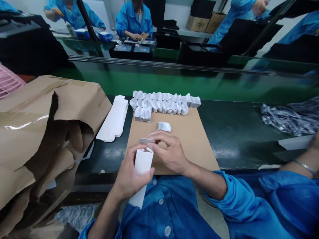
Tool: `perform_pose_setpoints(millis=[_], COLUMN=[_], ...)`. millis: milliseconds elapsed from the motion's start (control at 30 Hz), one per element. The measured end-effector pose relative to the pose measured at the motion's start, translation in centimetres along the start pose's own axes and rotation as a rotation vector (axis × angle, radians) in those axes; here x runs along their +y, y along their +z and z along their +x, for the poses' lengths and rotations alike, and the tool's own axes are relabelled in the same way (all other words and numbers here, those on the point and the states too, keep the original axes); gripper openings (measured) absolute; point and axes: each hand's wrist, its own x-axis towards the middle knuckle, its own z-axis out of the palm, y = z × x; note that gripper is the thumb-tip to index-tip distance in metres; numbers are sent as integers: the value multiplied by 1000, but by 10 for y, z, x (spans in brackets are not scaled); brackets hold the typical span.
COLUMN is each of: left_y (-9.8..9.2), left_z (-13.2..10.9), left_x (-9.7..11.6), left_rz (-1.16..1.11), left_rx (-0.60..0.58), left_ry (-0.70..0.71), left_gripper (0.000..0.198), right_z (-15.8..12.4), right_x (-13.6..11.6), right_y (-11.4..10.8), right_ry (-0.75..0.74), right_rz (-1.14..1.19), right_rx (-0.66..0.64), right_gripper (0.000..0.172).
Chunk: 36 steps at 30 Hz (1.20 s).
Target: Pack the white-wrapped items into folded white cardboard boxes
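My left hand (133,177) is wrapped round a narrow white paper box (144,162), held tilted in front of my chest. The top end of the box faces away from me, with its flaps standing up. At that end my right hand (171,151) pinches a flap between thumb and fingers. Just beyond my right hand, a small white wrapped piece (164,126) lies on a brown cardboard sheet (191,139). Rows of similar white wrapped pieces (159,104) stand at the sheet's far end. What is inside the box is hidden.
Flat white unfolded boxes (114,119) lie stacked left of the sheet. A large torn cardboard carton (77,96) takes up the left side. Clear plastic bags (286,118) lie at right, near another person's arm (302,162). Several people in blue work across the green bench.
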Motion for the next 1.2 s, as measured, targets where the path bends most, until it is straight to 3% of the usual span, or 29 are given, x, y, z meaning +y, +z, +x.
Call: perform_pose_setpoints(millis=[100, 167, 300, 467, 600, 700, 833, 900, 1067, 1200], left_y=[8, 13, 19, 11, 9, 15, 18, 16, 11, 9], left_z=[-8, -13, -18, -15, -13, -18, -23, -21, -18, -20], left_x=[1, 2, 6, 13, 12, 7, 6, 9, 16, 20], left_rz=[20, 15, -47, -41, 24, 27, 76, 142, 190, 179], left_rx=[72, 105, 91, 27, 34, 104, 103, 78, 43, 0], left_ry=[10, 4, -10, 42, 99, 116, 55, 66, 125, 104], left_gripper=[61, 66, 74, 70, 65, 79, 102, 98, 92, 92], right_z=[-4, -4, -5, -10, -11, -11, -14, -16, -24, -28], right_x=[0, 1, -5, -12, -11, -12, -16, -17, -14, -11], right_y=[-7, -14, -19, -14, -12, -13, -12, -11, -12, -13], right_ry=[-155, -117, 77, 229, 360, 373, 296, 188, -216, -260], right_rz=[57, 151, 310, 473, 426, 373, 297, 201, -119, -118], right_rx=[-156, -259, -196, -190, -181, -184, -118, -96, -152, -166], right_gripper=[20, 26, 18, 25, 25, 24, 12, 9, 21, 23])
